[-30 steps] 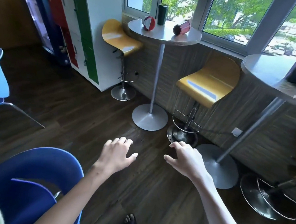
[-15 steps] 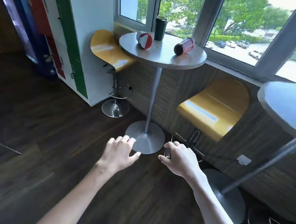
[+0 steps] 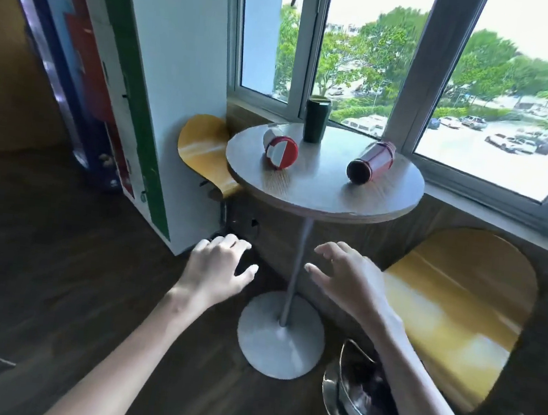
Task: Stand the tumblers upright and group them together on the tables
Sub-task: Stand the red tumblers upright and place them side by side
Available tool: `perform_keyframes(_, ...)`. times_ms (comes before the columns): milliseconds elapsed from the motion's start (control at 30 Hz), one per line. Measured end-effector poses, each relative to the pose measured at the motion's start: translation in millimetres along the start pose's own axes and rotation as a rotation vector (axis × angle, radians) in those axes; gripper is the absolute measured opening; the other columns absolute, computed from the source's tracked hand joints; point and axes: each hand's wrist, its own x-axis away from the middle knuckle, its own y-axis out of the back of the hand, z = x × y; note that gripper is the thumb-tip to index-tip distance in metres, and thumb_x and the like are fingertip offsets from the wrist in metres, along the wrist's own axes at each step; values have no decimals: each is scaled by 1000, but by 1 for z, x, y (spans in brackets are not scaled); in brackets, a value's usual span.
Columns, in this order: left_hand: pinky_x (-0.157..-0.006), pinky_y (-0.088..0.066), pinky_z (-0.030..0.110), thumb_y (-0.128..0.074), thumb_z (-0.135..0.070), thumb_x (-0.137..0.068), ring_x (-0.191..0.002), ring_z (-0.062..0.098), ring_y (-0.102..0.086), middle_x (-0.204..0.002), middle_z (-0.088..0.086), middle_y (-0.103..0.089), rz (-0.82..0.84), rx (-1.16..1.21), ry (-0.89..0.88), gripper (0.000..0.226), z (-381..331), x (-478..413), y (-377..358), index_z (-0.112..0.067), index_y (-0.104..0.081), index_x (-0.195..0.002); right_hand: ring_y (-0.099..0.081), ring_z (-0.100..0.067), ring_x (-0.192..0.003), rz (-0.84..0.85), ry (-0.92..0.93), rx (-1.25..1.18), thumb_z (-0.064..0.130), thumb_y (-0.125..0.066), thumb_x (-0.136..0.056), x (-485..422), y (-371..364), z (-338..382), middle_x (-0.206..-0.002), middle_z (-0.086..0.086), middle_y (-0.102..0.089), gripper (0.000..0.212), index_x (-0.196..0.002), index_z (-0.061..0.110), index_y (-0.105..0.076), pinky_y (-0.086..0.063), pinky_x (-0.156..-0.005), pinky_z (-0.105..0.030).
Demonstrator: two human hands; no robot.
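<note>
The round table [image 3: 321, 192] looms nearer — left hand [image 3: 215, 268] and right hand [image 3: 353, 276], each grip spread, empty.

A yellow stool [image 3: 204, 146] stands to the left, by a white cabinet [image 3: 173, 95] with a green stripe. A second yellow stool [image 3: 454, 310] sits lower right, its chrome base [image 3: 359, 409] on the dark wood floor [image 3: 39, 267]. Windows [image 3: 365, 65] show trees and parked cars [image 3: 509, 142] outside

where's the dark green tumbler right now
In the head view, the dark green tumbler stands upright at the back edge of the round table, by the window, between the two red tumblers lying on their sides, nearer the left one than the right one.
</note>
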Motion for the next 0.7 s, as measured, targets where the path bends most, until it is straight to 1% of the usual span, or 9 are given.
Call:
perform_keyframes(133, -90, -47, 39, -56, -48, -85, -101, 19, -63, -113, 0, -65, -101, 115, -46, 42, 24, -77, 11, -19, -62, -115, -64, -13, -94, -116, 71, -101, 51, -56, -86, -89, 10, -2, -117, 7, -63, 37, -115, 29, -60, -55, -78, -32)
perform_keyframes(233, -96, -46, 42, -59, -47, -85, -105, 18, -61, -117, -2, -63, -97, 207, -81, 42, 44, -137, 13, -21, -59, -118, -63, -11, -97, -111, 102, -155, 49, -59, -86, -148, 11, -6, -124, 8, -60, 40, -120, 27, -58, -53, -78, -31)
perform_keyframes(300, -97, -47, 43, -63, -46, -84, -109, 17, -59, -122, -2, -61, -76, 256, -124, 46, 58, -178, 7, -21, -57, -122, -63, -9, -97, -86, 112, -198, 46, -61, -86, -189, 6, -14, -125, 6, -58, 41, -121, 25, -56, -52, -76, -27)
perform_keyframes(333, -98, -47, 41, -64, -46, -83, -112, 17, -57, -125, -1, -59, -57, 278, -141, 49, 65, -197, 3, -21, -55, -124, -62, -8, -96, -73, 115, -231, 44, -62, -86, -210, 1, -18, -124, 5, -58, 41, -121, 24, -56, -51, -75, -25)
perform_keyframes(367, -101, -44, 36, -65, -45, -82, -116, 16, -55, -129, 1, -57, -37, 302, -147, 52, 71, -215, -1, -22, -52, -127, -62, -8, -94, -60, 119, -267, 42, -64, -85, -231, -4, -22, -123, 2, -58, 42, -121, 22, -56, -52, -75, -25)
perform_keyframes(433, -103, -38, 28, -67, -42, -81, -123, 15, -48, -136, 3, -51, -17, 371, -140, 57, 83, -246, -14, -22, -48, -131, -62, -10, -92, -36, 132, -341, 36, -67, -84, -268, -15, -31, -124, -3, -57, 44, -122, 19, -55, -55, -79, -30)
perform_keyframes(500, -108, -36, 33, -71, -40, -79, -127, 11, -42, -140, 3, -46, -5, 463, -136, 62, 94, -270, -29, -24, -46, -133, -62, -12, -93, 1, 130, -406, 29, -70, -83, -299, -26, -38, -125, -7, -54, 48, -126, 16, -53, -55, -81, -29)
perform_keyframes(567, -111, -34, 40, -73, -40, -76, -130, 11, -35, -145, 2, -40, 27, 481, -160, 68, 103, -292, -44, -28, -42, -136, -61, -14, -96, 40, 120, -463, 24, -71, -82, -324, -37, -44, -129, -10, -51, 51, -129, 18, -51, -53, -80, -28)
perform_keyframes(700, -111, -27, 42, -74, -44, -74, -138, 16, -29, -151, -1, -32, 75, 484, -221, 76, 116, -317, -68, -36, -37, -140, -61, -17, -106, 170, 108, -591, 21, -69, -84, -352, -57, -49, -135, -7, -48, 57, -135, 25, -43, -55, -85, -33)
